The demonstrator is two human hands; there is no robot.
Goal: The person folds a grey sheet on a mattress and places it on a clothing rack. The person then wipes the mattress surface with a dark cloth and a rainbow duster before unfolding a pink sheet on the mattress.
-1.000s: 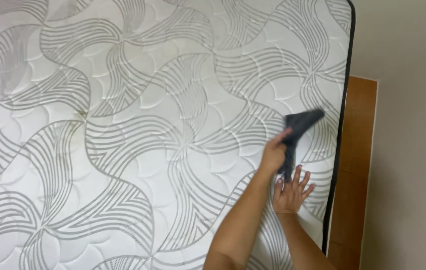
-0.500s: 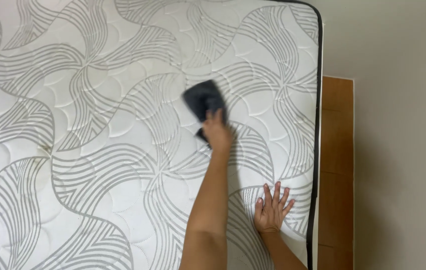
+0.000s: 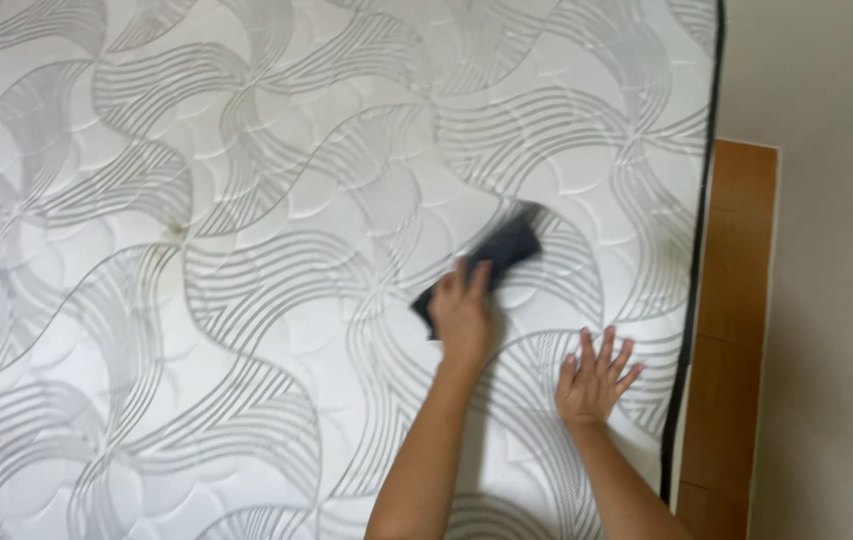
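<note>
Dark cloth pressed to mattress

The cloth [image 3: 492,262] is gripped by the left hand [image 3: 464,318]; the right hand [image 3: 595,380] is laid flat, fingers spread, on the mattress [image 3: 247,250].

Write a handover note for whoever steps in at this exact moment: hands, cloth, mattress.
Left hand: gripping the dark cloth, pressed on the mattress top; cloth is motion-blurred.
Right hand: empty, flat with fingers spread on the mattress near its black-piped edge.
Wooden frame shows past that edge, beside the wall.
Done: cannot tell which areas are wiped; a small yellowish spot is visible at left.
Left: probably that spot and the left side.
</note>
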